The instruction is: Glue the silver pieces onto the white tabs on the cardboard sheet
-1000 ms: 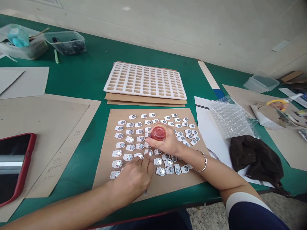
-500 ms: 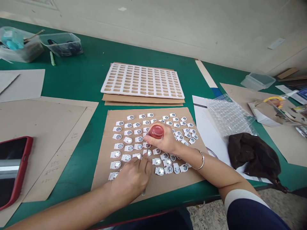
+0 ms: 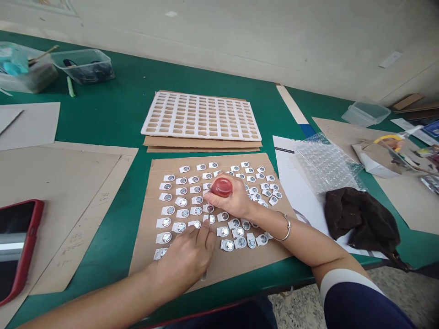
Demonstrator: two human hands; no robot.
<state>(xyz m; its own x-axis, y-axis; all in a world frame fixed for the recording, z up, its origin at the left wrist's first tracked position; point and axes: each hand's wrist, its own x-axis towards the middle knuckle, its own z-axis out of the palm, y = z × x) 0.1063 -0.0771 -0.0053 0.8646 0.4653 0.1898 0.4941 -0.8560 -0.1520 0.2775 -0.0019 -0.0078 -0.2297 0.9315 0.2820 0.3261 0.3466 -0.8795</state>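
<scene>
My right hand (image 3: 233, 197) is closed around a red squeeze bottle (image 3: 221, 187), its rounded base turned up and a thin tip pointing down. Below it, my left hand (image 3: 192, 251) has its fingers together over a thin metal tool (image 3: 204, 276), which looks like tweezers; most of it is hidden. Both hands are over a brown cardboard sheet (image 3: 236, 269) laid with rows of small round silver pieces on white tabs (image 3: 166, 237). The bottle tip and left fingertips are close to one piece (image 3: 211, 219) mid-sheet; whether they touch it I cannot tell.
Behind the sheet, a white slotted tray (image 3: 202, 135) lies on cardboard. A red-cased phone (image 3: 20, 249) is at left. Plastic tubs (image 3: 85, 68) stand back left. At right are a dark cloth pouch (image 3: 361, 224), a clear blister sheet (image 3: 329, 162) and papers (image 3: 283, 167).
The whole view has shifted slightly. Both hands keep nearly the same place over the sheet, with the bottle still in my right hand.
</scene>
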